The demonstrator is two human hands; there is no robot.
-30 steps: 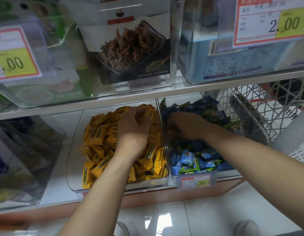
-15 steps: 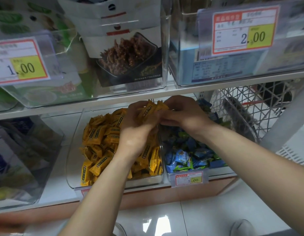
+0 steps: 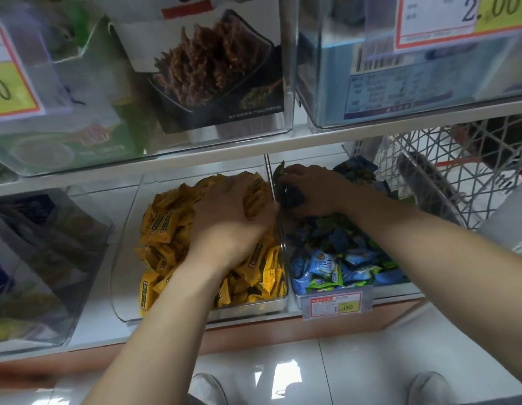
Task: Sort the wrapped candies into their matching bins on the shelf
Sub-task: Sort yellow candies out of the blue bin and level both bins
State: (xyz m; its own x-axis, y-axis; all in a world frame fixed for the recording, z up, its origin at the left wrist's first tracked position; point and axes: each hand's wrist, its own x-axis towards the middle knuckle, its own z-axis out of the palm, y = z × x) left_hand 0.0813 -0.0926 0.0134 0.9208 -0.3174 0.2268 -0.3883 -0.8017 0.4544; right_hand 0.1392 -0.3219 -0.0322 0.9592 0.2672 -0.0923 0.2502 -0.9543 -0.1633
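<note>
Two clear bins stand side by side on the lower shelf. The left bin [image 3: 128, 290] is heaped with yellow wrapped candies [image 3: 166, 229]; the right bin [image 3: 291, 290] holds blue and green wrapped candies [image 3: 335, 267]. My left hand [image 3: 233, 220] lies palm down on the yellow heap by the divider wall, its fingers curled over several yellow candies. My right hand [image 3: 315, 191] reaches into the back of the right bin, and its fingers grip dark green candies [image 3: 289, 197] next to the divider.
A white wire basket [image 3: 446, 176] stands right of the bins. A price tag [image 3: 337, 305] hangs on the right bin's front. Another clear bin [image 3: 49, 258] with packets sits at the left. The upper shelf [image 3: 253, 153] with large clear boxes overhangs the bins.
Both hands met above the divider with yellow candies half a second ago. Now the left hand has dropped onto the yellow heap and the right hand has gone back into the blue and green bin.
</note>
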